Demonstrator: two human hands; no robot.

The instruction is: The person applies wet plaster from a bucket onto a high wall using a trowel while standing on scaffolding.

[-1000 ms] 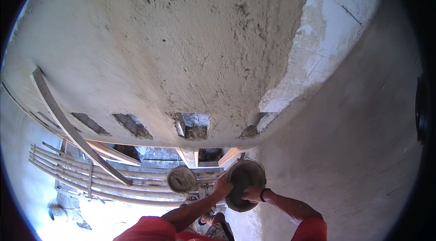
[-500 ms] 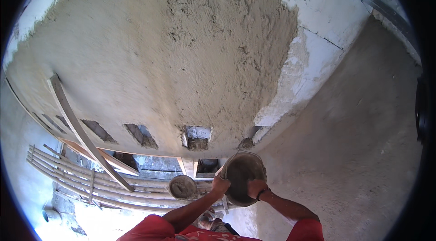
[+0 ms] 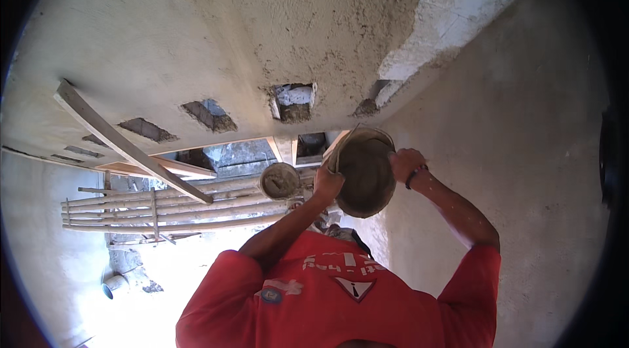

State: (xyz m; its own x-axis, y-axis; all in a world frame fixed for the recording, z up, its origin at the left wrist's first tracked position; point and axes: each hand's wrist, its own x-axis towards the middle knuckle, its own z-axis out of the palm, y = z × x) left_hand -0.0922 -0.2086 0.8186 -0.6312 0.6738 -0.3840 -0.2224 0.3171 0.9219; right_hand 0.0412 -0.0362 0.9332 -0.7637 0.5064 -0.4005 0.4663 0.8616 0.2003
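Note:
A mortar-caked bucket [image 3: 375, 136] hangs in front of me, its mouth facing up and greyish residue lining the inside. My left hand [image 3: 327, 183] is closed round the left side of its rim. On the opposite side, my right hand [image 3: 407, 166], with a dark band at the wrist, is curled in a fist at the rim. Its fingertips are hidden. Left of the held bucket, a smaller round bucket [image 3: 265, 182] with grey matter inside stands on the pole platform [image 3: 190, 206]; neither hand touches it.
Wet plaster covers much of the wall [image 3: 242, 40] ahead, which has several rectangular openings along its lower part. A long wooden board [image 3: 124, 141] leans on it at left. Close on my right runs another plain wall [image 3: 511, 105]. Bright ground lies below the poles.
The view has tilted downward, so the wall and platform sit higher in the picture. My right hand has shifted from the bucket's near inner side to its right rim; the left keeps its grip.

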